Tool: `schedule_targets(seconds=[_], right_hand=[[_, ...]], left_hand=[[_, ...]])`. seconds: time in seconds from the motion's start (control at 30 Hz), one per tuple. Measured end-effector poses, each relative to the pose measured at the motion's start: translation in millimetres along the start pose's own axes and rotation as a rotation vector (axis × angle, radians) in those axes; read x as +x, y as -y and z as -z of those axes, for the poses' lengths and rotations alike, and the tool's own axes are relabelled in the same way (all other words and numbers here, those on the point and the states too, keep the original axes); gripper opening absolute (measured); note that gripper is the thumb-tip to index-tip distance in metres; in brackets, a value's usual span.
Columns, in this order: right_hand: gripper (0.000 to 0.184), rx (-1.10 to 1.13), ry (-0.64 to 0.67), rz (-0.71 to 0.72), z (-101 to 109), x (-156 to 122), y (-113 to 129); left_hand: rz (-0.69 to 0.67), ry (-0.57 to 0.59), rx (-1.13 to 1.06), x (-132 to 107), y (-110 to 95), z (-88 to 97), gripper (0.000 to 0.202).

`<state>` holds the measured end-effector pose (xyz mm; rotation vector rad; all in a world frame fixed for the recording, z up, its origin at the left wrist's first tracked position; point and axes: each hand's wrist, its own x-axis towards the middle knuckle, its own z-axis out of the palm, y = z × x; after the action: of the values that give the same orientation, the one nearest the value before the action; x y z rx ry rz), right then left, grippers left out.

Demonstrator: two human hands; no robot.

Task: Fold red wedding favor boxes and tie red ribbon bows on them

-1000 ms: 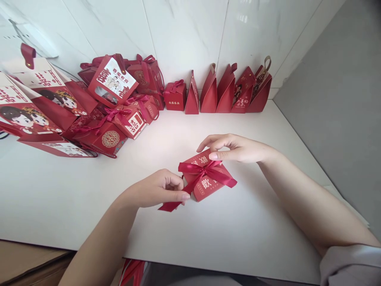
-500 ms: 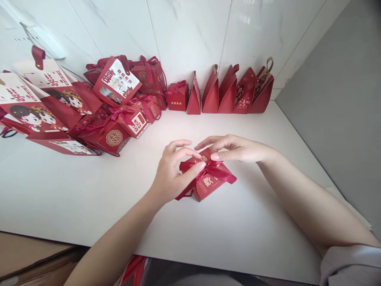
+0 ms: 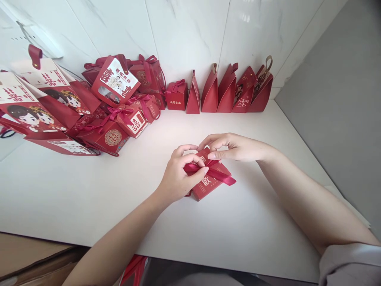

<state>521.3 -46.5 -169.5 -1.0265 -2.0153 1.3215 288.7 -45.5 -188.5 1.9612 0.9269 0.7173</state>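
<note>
Box (image 3: 201, 191) lies on the table (image 3: 238, 234), beneath the fingertips. Ribbon (image 3: 223, 176) crosses its top, already gathered at the middle, one end free to the right of the left thumb. Remaining adjustment cannot be told. Left hand (image 3: 177, 174): thumb and finger pinched narrow on the ribbon. Right hand (image 3: 233, 148) arches over the far edge; hold unclear.
</note>
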Motion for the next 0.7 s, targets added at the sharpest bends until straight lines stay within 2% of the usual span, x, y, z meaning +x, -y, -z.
schedule_targets(seconds=[0.37,0.57,0.7], right_hand=[[0.029,0.041,0.005,0.062,1.6,2.1,-10.1],[0.032,0.151,0.033,0.064,1.4,3.8,-14.6],[0.031,0.198,0.065,0.039,2.8,2.7,-12.6]], left_hand=[[0.007,0.008,-0.007,0.8,0.1,-0.3,0.006],[-0.01,-0.002,-0.019,-0.2,1.7,-1.5,0.007],[0.054,0.067,-0.13,-0.8,4.0,7.8,0.018]])
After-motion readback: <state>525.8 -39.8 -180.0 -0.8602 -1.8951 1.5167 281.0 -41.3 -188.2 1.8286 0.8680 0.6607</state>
